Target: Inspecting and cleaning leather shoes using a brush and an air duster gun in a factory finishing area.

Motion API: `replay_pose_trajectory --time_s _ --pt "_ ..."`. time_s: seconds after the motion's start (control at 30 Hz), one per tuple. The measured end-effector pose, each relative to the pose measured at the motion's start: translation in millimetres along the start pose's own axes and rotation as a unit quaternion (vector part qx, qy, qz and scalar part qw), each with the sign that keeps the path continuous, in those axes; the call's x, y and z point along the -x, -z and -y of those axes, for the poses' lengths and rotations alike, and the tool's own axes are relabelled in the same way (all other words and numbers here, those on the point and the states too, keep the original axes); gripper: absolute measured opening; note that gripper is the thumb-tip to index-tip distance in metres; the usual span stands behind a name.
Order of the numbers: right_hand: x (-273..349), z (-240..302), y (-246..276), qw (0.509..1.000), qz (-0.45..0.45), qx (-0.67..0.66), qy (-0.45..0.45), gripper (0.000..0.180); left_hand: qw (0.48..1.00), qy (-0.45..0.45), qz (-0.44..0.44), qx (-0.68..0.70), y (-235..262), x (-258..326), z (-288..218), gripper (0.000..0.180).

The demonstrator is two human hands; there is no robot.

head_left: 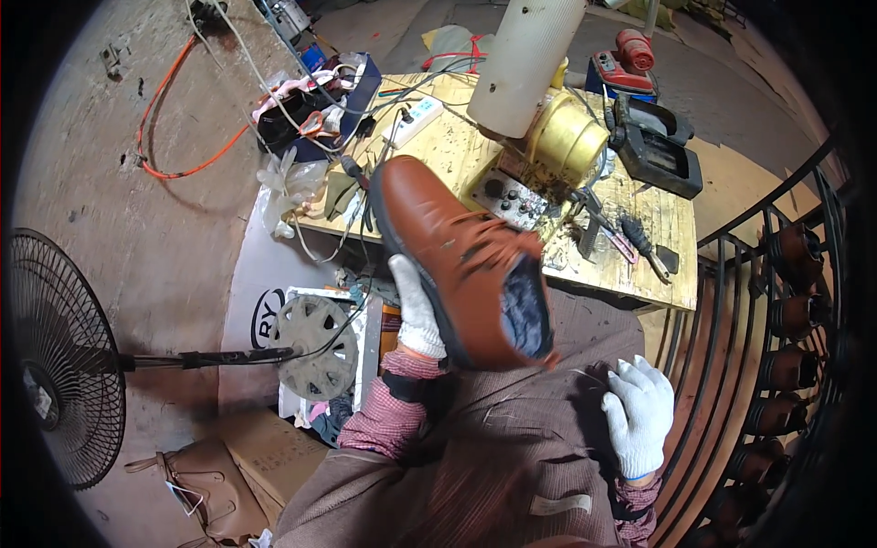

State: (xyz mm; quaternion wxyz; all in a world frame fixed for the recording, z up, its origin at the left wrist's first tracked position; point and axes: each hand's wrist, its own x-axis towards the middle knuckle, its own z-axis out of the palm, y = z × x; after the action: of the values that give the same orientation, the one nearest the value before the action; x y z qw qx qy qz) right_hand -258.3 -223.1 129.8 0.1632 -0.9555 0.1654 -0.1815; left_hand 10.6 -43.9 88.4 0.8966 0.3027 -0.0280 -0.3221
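A brown leather shoe (457, 260) with brown laces and a dark lining is held up over my lap, toe pointing away toward the workbench. My left hand (416, 315), in a white knit glove, grips it from underneath along the sole. My right hand (639, 411), also gloved in white, rests on my brown trouser leg with fingers loosely spread, holding nothing.
A wooden workbench (658, 265) ahead carries a brass-coloured machine (566, 137) with a white cylinder, a power strip (413, 119), a screwdriver (639, 242) and a black tool. A standing fan (64, 361) lies at left. Black metal railing (776, 301) with shoes runs at right. A tan bag (206, 493) sits on the floor.
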Motion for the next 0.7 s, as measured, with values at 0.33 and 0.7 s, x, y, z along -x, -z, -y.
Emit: replay_pose_trajectory --time_s 0.33,0.7 --pt "30.4 -8.2 -5.9 1.0 0.008 0.028 -0.009 0.028 0.994 -0.009 -0.064 -0.093 -0.9 -46.2 -8.8 0.073" --pt "57.2 -49.2 -12.5 0.996 0.036 0.028 -0.074 0.028 0.863 -0.261 -0.168 -0.399 -26.2 -80.7 -49.2 0.103"
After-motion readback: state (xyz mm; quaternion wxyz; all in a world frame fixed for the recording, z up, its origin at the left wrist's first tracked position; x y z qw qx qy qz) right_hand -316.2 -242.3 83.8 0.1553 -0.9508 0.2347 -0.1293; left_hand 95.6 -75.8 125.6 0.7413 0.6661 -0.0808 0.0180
